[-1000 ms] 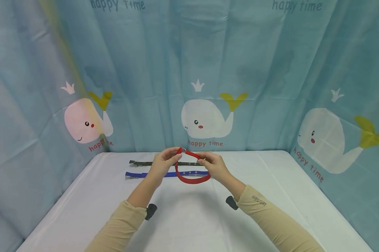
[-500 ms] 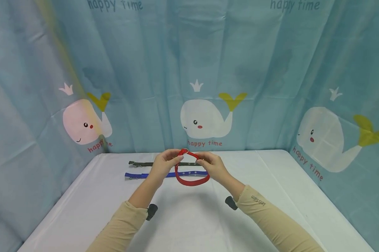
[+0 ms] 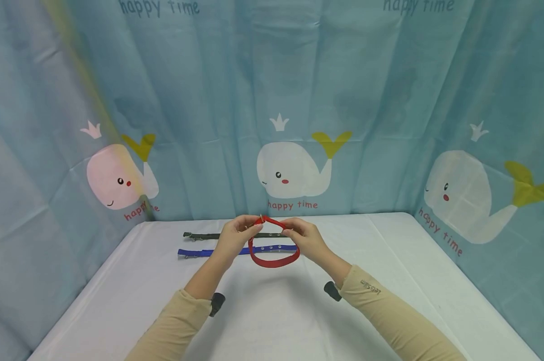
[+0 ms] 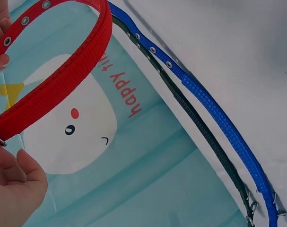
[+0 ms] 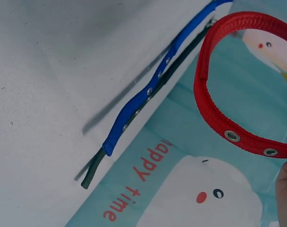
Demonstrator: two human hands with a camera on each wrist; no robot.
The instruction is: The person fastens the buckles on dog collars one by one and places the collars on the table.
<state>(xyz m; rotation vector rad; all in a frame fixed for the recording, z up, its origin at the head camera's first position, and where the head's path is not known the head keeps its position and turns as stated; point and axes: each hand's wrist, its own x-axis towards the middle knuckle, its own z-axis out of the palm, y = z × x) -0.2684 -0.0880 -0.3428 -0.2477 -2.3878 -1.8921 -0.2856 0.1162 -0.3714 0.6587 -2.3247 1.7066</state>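
Tan long sleeves (image 3: 391, 321), small lettering, apparently black wrist mounts (image 3: 331, 291).

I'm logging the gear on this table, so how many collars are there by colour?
Red collar, looped and held up in both hands: 1
Blue collar, lying flat on the table: 1
Dark collar, lying flat behind the blue one: 1
Total: 3

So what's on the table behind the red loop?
Behind the red collar lie a blue collar and a dark collar; the hands hide parts of both.
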